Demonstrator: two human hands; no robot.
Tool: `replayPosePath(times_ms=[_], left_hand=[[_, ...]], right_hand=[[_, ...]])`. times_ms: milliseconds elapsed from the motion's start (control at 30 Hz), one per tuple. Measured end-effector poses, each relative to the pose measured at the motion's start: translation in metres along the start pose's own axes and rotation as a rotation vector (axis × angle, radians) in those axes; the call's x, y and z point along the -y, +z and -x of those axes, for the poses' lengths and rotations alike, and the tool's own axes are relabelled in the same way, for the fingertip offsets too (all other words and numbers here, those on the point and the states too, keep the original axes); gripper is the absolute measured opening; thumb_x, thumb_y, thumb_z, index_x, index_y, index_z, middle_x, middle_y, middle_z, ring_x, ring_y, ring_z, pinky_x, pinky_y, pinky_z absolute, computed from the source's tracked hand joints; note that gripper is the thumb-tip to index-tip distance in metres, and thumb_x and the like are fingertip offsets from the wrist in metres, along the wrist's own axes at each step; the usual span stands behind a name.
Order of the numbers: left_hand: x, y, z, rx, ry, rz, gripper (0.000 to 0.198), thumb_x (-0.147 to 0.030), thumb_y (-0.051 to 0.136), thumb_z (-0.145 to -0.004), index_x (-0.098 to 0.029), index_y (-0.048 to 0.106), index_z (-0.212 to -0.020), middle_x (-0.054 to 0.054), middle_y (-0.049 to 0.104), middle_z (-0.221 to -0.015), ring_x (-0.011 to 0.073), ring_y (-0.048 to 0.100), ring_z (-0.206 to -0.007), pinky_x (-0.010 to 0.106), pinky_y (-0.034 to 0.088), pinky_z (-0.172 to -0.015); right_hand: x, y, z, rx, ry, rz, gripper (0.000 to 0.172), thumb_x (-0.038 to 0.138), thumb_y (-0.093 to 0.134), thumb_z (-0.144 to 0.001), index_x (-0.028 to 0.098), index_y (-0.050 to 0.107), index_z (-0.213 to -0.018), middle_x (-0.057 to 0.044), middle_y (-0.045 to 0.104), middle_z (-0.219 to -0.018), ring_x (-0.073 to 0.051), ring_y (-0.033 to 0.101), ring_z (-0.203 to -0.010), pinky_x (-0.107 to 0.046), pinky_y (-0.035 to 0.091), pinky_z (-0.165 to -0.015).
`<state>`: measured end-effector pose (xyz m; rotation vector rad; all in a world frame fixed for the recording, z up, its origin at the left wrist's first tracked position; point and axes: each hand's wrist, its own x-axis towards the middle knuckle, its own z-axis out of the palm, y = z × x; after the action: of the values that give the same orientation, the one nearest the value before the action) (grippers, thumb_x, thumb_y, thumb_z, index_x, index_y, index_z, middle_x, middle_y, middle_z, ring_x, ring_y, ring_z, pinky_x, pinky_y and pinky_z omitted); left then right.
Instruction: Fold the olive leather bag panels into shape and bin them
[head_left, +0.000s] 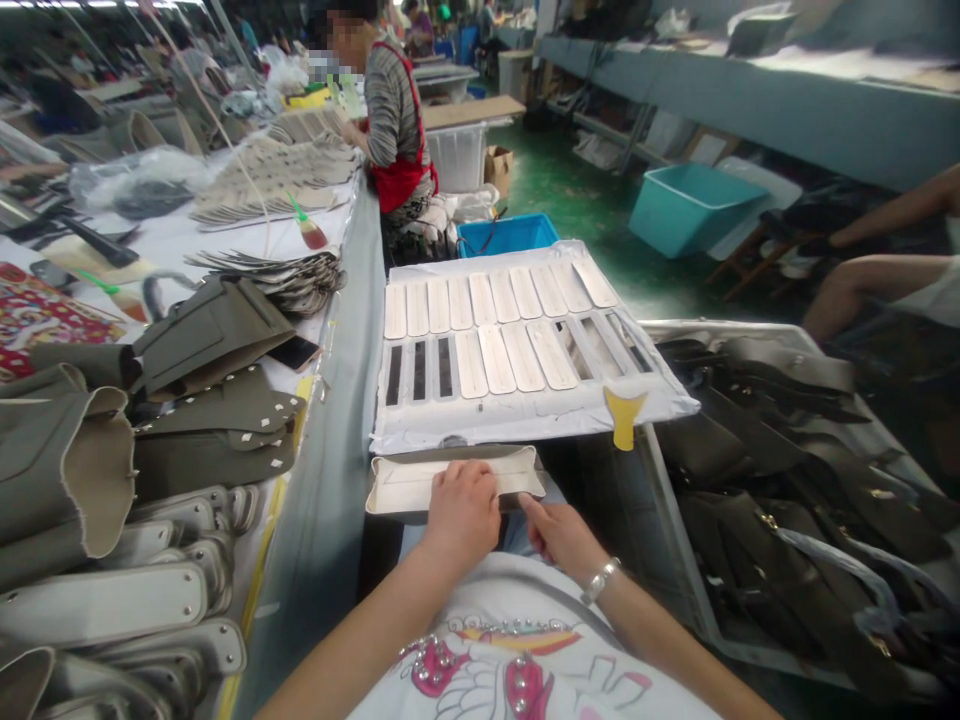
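On my lap lies a long cream leather panel (405,483) with olive edges. My left hand (461,515) rests on its middle with fingers curled over the top, pressing it down. My right hand (559,535) grips the panel's lower right edge, thumb pointing along it; a silver bracelet sits on that wrist. Just beyond the panel a white board (420,425) carries two rows of cream strips (517,355) and several dark strips (418,370). A yellow scraper (624,415) hangs at the board's front right edge.
Olive bag parts (214,400) and cream strap pieces (105,600) pile on the long table to my left. A grey crate of dark leather parts (795,480) stands at my right. A person in a red apron (394,110) works farther along. Blue bins (686,205) sit on the green floor.
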<state>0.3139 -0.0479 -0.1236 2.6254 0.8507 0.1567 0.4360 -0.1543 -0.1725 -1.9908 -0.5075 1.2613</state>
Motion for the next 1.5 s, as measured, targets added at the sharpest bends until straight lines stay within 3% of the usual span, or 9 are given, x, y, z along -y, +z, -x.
replayPosePath(times_ms=[167,300,467,600,667,867,1100,1333,1500], left_hand=[[0.001,0.000,0.000,-0.024,0.011,-0.013,0.004,-0.016,0.055,-0.077,-0.019,0.057,-0.078,0.004,0.057,-0.103,0.0240,0.046,-0.096,0.041,0.040,-0.078],[0.011,-0.002,0.002,-0.020,0.012,0.066,0.003,-0.016,0.057,-0.076,-0.019,0.057,-0.076,0.003,0.058,-0.101,0.0243,0.048,-0.096,0.042,0.042,-0.080],[0.045,-0.010,0.016,-0.073,0.010,0.382,0.039,-0.011,0.058,-0.074,-0.018,0.050,-0.112,0.008,0.046,-0.123,0.0189,0.049,-0.107,0.035,0.044,-0.092],[0.067,-0.020,0.026,-0.006,0.010,0.334,0.003,-0.015,0.060,-0.076,-0.018,0.061,-0.076,0.006,0.055,-0.111,0.0207,0.053,-0.102,0.036,0.044,-0.091],[0.072,-0.024,0.028,0.002,0.012,0.300,0.011,-0.016,0.058,-0.078,-0.018,0.062,-0.068,0.006,0.057,-0.108,0.0203,0.054,-0.099,0.036,0.044,-0.090],[0.069,-0.022,0.026,-0.067,0.008,0.224,0.014,-0.015,0.054,-0.080,-0.017,0.062,-0.068,0.005,0.059,-0.107,0.0202,0.053,-0.098,0.036,0.045,-0.089],[0.064,-0.020,0.023,-0.054,-0.025,0.146,0.010,-0.017,0.052,-0.080,-0.018,0.060,-0.074,0.005,0.057,-0.110,0.0215,0.049,-0.100,0.039,0.044,-0.087],[0.063,-0.022,0.020,-0.036,-0.056,0.128,0.010,-0.014,0.050,-0.079,-0.017,0.059,-0.080,0.006,0.055,-0.110,0.0219,0.047,-0.101,0.040,0.043,-0.087],[0.061,-0.019,0.014,-0.014,-0.058,0.101,0.009,-0.014,0.050,-0.078,-0.016,0.058,-0.080,0.007,0.055,-0.110,0.0239,0.047,-0.100,0.041,0.043,-0.085]], right_hand=[[0.013,0.020,0.007,0.159,0.177,-0.376,0.050,0.057,0.045,-0.080,0.015,0.063,-0.058,-0.007,0.066,-0.061,-0.013,0.057,-0.045,-0.022,0.042,-0.043],[0.016,0.027,0.009,0.205,0.158,-0.574,0.043,0.052,0.051,-0.080,0.016,0.068,-0.063,-0.008,0.069,-0.069,-0.012,0.061,-0.052,-0.021,0.046,-0.049],[0.016,0.033,0.009,0.097,0.155,-0.602,0.039,0.045,0.051,-0.083,0.014,0.069,-0.067,-0.010,0.070,-0.074,-0.012,0.061,-0.053,-0.023,0.049,-0.054],[0.014,0.037,0.007,0.057,0.143,-0.619,0.037,0.043,0.052,-0.084,0.013,0.069,-0.070,-0.011,0.070,-0.075,-0.011,0.061,-0.054,-0.021,0.048,-0.053],[0.013,0.039,0.005,0.053,0.127,-0.633,0.037,0.045,0.054,-0.082,0.013,0.069,-0.070,-0.011,0.070,-0.075,-0.012,0.061,-0.054,-0.022,0.049,-0.054],[0.009,0.046,0.001,0.028,0.113,-0.619,0.039,0.050,0.063,-0.073,0.012,0.069,-0.071,-0.011,0.070,-0.072,-0.013,0.061,-0.056,-0.024,0.050,-0.057],[0.013,0.056,-0.002,0.050,0.105,-0.613,0.047,0.058,0.068,-0.062,0.012,0.069,-0.069,-0.011,0.069,-0.072,-0.014,0.061,-0.057,-0.026,0.051,-0.059],[0.028,0.069,0.000,0.104,0.114,-0.626,0.048,0.060,0.068,-0.061,0.012,0.069,-0.066,-0.011,0.069,-0.071,-0.015,0.061,-0.057,-0.027,0.051,-0.059],[0.031,0.078,-0.004,0.224,0.088,-0.603,0.047,0.061,0.060,-0.068,0.014,0.069,-0.070,-0.009,0.069,-0.074,-0.015,0.062,-0.062,-0.026,0.049,-0.063]])
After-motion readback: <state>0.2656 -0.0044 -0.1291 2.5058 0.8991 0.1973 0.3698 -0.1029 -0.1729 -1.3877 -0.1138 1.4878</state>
